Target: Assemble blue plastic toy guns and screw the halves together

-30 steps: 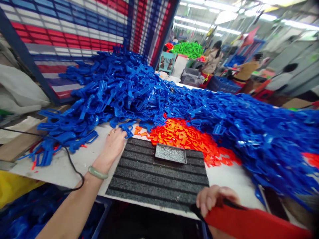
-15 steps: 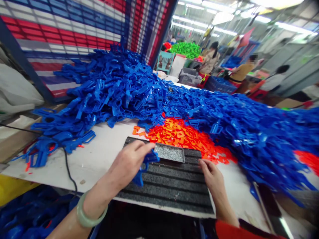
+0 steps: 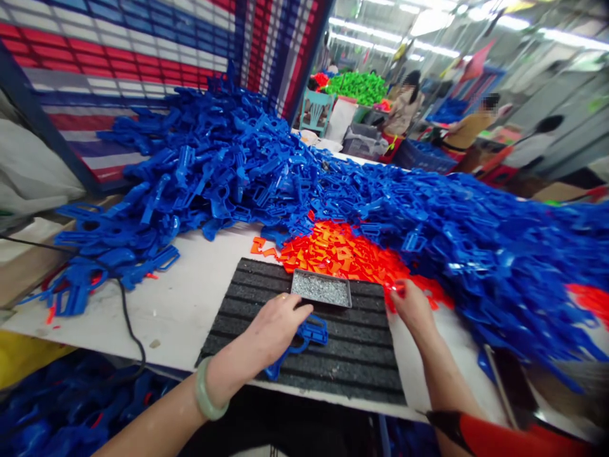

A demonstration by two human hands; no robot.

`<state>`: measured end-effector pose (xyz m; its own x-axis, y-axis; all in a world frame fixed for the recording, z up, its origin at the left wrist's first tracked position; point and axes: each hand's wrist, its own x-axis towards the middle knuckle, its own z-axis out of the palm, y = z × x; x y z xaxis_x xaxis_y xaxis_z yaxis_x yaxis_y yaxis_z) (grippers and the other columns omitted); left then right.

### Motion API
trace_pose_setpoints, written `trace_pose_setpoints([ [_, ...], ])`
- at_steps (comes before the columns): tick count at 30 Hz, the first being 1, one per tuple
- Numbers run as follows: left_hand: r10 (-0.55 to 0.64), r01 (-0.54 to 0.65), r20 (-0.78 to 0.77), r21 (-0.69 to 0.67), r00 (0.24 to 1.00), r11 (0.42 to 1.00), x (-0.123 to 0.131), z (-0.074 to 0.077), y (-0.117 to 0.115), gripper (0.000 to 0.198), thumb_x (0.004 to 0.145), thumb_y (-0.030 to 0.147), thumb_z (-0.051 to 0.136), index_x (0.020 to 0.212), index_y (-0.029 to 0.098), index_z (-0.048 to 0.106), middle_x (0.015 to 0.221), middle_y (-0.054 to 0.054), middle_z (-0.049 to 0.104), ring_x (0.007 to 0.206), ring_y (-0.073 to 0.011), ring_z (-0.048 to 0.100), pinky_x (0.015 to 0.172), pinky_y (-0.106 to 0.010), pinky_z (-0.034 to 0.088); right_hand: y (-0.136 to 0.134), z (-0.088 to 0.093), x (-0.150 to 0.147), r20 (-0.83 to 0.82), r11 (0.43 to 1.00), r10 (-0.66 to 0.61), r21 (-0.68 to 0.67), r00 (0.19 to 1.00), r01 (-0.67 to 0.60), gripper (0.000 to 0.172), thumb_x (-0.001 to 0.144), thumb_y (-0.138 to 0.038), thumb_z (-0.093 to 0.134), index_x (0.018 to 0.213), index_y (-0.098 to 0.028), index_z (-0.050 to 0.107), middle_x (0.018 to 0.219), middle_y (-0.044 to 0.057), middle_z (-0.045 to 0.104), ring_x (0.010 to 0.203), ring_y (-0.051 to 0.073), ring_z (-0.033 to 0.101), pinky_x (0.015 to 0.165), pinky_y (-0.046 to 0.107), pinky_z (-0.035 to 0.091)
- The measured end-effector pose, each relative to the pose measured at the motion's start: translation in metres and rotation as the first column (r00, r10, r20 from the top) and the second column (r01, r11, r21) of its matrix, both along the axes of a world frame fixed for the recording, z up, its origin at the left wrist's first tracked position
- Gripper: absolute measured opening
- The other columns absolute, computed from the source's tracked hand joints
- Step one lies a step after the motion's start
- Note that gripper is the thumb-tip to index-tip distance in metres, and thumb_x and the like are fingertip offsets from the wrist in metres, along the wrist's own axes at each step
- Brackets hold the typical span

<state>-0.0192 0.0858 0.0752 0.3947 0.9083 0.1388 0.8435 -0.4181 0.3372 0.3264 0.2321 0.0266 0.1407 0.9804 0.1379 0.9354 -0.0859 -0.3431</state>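
My left hand (image 3: pixel 273 327), with a pale green bangle at the wrist, grips a blue plastic toy gun piece (image 3: pixel 311 331) low over the ribbed dark mat (image 3: pixel 352 365). The palm hides part of that piece. Just beyond these fingers sits a small tray (image 3: pixel 321 289) of tiny silvery parts. At the right edge of the orange pieces (image 3: pixel 337 251), my right hand (image 3: pixel 416 311) has its fingers pinched together on an orange plastic piece (image 3: pixel 397 289), largely covered by the fingertips.
A big heap of blue toy gun pieces (image 3: pixel 238 165) spreads along the back and right of the table (image 3: pixel 178 304). A black cable (image 3: pixel 127 311) hangs over the left front edge. A phone-like dark object (image 3: pixel 511 387) lies at right. Several people sit farther back.
My left hand has moved right and down with the blue toy gun piece, uncovering the tray. My right hand has gone from the mat's edge up to the orange pile.
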Motion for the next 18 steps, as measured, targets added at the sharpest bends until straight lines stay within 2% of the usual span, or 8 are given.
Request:
trace_pose_setpoints([
  [2, 0.085, -0.085, 0.001, -0.011, 0.996, 0.996, -0.012, -0.005, -0.016, 0.03, 0.092, 0.027, 0.057, 0.121, 0.024, 0.06, 0.117, -0.009, 0.056, 0.105, -0.0243, 0.054, 0.091, -0.039, 0.048, -0.004, 0.002, 0.001, 0.0, 0.999, 0.022, 0.027, 1.0, -0.022, 0.04, 0.077, -0.028, 0.046, 0.11, -0.014, 0.066, 0.09, 0.012, 0.068, 0.088, 0.026, 0.061, 0.078, 0.036, 0.044],
  [5, 0.115, -0.115, -0.015, 0.002, 0.993, 0.993, -0.019, -0.014, -0.043, 0.052, 0.081, 0.043, 0.071, 0.128, 0.027, 0.056, 0.134, -0.013, 0.047, 0.119, -0.0318, 0.047, 0.096, -0.047, 0.046, -0.01, 0.002, -0.001, -0.025, 0.997, 0.077, 0.033, 0.997, -0.076, 0.037, 0.077, -0.027, 0.044, 0.1, -0.017, 0.071, 0.094, 0.012, 0.068, 0.091, 0.026, 0.06, 0.083, 0.038, 0.044],
  [7, 0.154, -0.153, -0.05, 0.023, 0.987, 0.988, -0.014, -0.021, -0.055, 0.054, 0.079, 0.04, 0.073, 0.129, 0.027, 0.056, 0.14, -0.015, 0.042, 0.122, -0.0343, 0.045, 0.095, -0.049, 0.047, -0.012, 0.001, -0.005, -0.056, 0.995, 0.103, 0.024, 0.993, -0.102, 0.036, 0.076, -0.028, 0.044, 0.096, -0.017, 0.072, 0.09, 0.011, 0.069, 0.088, 0.025, 0.06, 0.083, 0.037, 0.044],
  [10, 0.231, -0.229, -0.094, 0.035, 0.968, 0.973, -0.002, -0.029, -0.056, 0.045, 0.082, 0.028, 0.069, 0.126, 0.023, 0.059, 0.138, -0.018, 0.044, 0.115, -0.0329, 0.051, 0.091, -0.047, 0.049, -0.015, 0.0, -0.009, -0.112, 0.996, 0.088, 0.028, 0.99, -0.086, 0.04, 0.073, -0.03, 0.044, 0.098, -0.015, 0.071, 0.084, 0.011, 0.069, 0.082, 0.025, 0.061, 0.079, 0.037, 0.045],
  [13, 0.272, -0.269, -0.064, 0.055, 0.96, 0.962, 0.003, -0.023, -0.049, 0.043, 0.083, 0.031, 0.069, 0.124, 0.02, 0.061, 0.133, -0.02, 0.048, 0.111, -0.0337, 0.053, 0.088, -0.049, 0.05, -0.017, 0.002, -0.012, -0.179, 0.998, 0.067, 0.032, 0.981, -0.062, 0.041, 0.069, -0.034, 0.045, 0.097, -0.015, 0.07, 0.077, 0.009, 0.069, 0.075, 0.024, 0.061, 0.074, 0.037, 0.046],
  [15, 0.258, -0.265, 0.076, 0.101, 0.963, 0.959, 0.004, -0.011, -0.052, 0.041, 0.084, 0.039, 0.067, 0.121, 0.021, 0.063, 0.129, -0.018, 0.052, 0.115, -0.0349, 0.051, 0.092, -0.054, 0.048, -0.019, 0.004, -0.013, -0.233, 0.998, 0.065, 0.024, 0.97, -0.061, 0.043, 0.068, -0.038, 0.046, 0.097, -0.015, 0.07, 0.072, 0.007, 0.068, 0.068, 0.022, 0.061, 0.07, 0.036, 0.046],
  [16, 0.226, -0.25, 0.196, 0.108, 0.954, 0.962, 0.004, -0.004, -0.056, 0.037, 0.086, 0.041, 0.065, 0.118, 0.021, 0.065, 0.126, -0.016, 0.054, 0.116, -0.0336, 0.051, 0.094, -0.054, 0.047, -0.02, 0.005, -0.014, -0.262, 0.998, 0.064, 0.018, 0.963, -0.061, 0.045, 0.068, -0.039, 0.047, 0.097, -0.014, 0.069, 0.069, 0.006, 0.068, 0.065, 0.021, 0.06, 0.068, 0.035, 0.046],
  [18, 0.134, -0.198, 0.495, 0.079, 0.859, 0.977, 0.005, 0.007, -0.069, 0.027, 0.09, 0.041, 0.059, 0.108, 0.024, 0.068, 0.114, -0.011, 0.061, 0.111, -0.0278, 0.056, 0.093, -0.046, 0.05, -0.021, 0.006, -0.015, -0.318, 0.998, 0.058, 0.005, 0.946, -0.06, 0.045, 0.066, -0.041, 0.048, 0.096, -0.014, 0.069, 0.063, 0.003, 0.066, 0.06, 0.02, 0.059, 0.065, 0.034, 0.046],
])
